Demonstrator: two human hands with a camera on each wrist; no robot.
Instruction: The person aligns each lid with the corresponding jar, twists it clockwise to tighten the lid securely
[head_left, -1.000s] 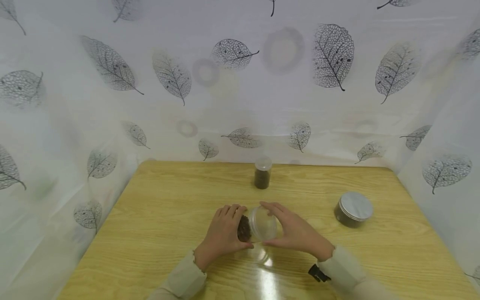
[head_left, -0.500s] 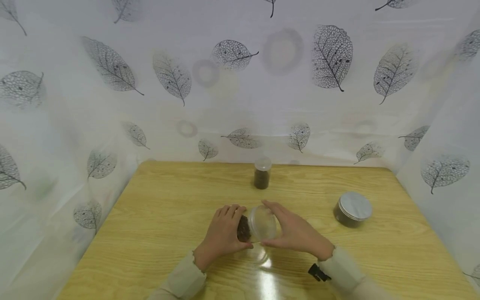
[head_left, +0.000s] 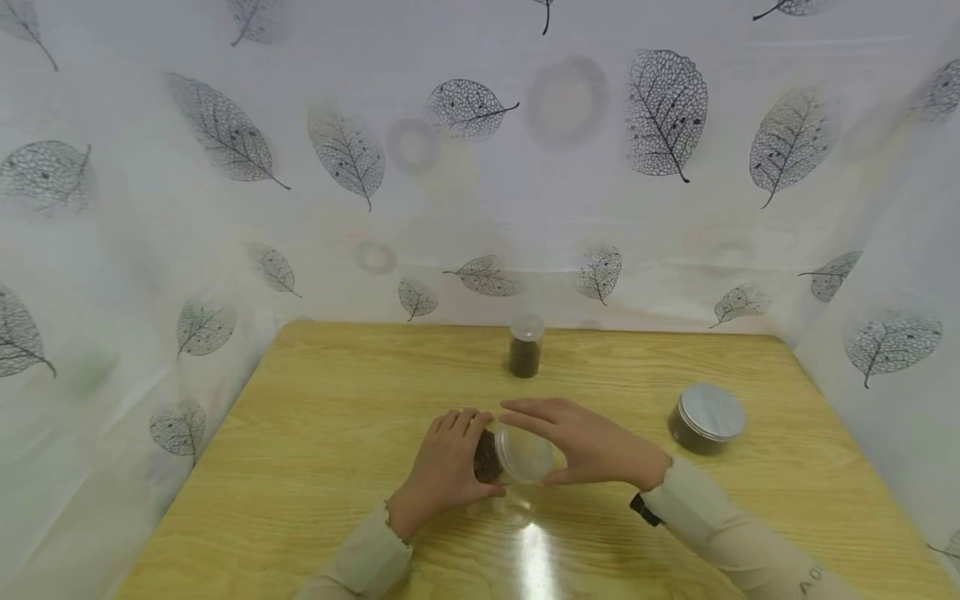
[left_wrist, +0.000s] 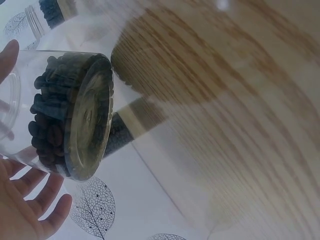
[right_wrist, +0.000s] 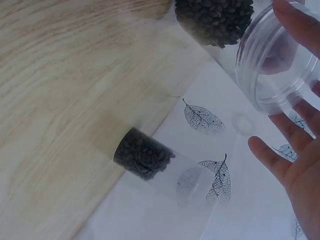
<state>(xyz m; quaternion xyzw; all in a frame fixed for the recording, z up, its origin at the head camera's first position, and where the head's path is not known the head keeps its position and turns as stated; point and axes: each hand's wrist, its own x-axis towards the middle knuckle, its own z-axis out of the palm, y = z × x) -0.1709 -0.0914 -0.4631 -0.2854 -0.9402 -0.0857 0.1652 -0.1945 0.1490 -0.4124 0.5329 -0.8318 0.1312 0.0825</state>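
Observation:
A clear jar of dark coffee beans lies tilted between my hands, its lid end to the right. My left hand grips the body, thumb on the near side and fingers over the far side. In the left wrist view the beans and the jar's clear base show. My right hand spans the clear lid, with long fingers across its far side and the thumb at its near right edge. In the right wrist view, the ridged lid sits between thumb and fingers.
A slim clear-lidded jar of dark beans stands near the back edge of the wooden table. To the right is a wide jar with a silver lid. A leaf-printed white curtain encloses the back and sides.
My right hand has turned about the lid: its fingers have swung left over the far side and its thumb has slid right. My left hand and the jar have hardly moved.

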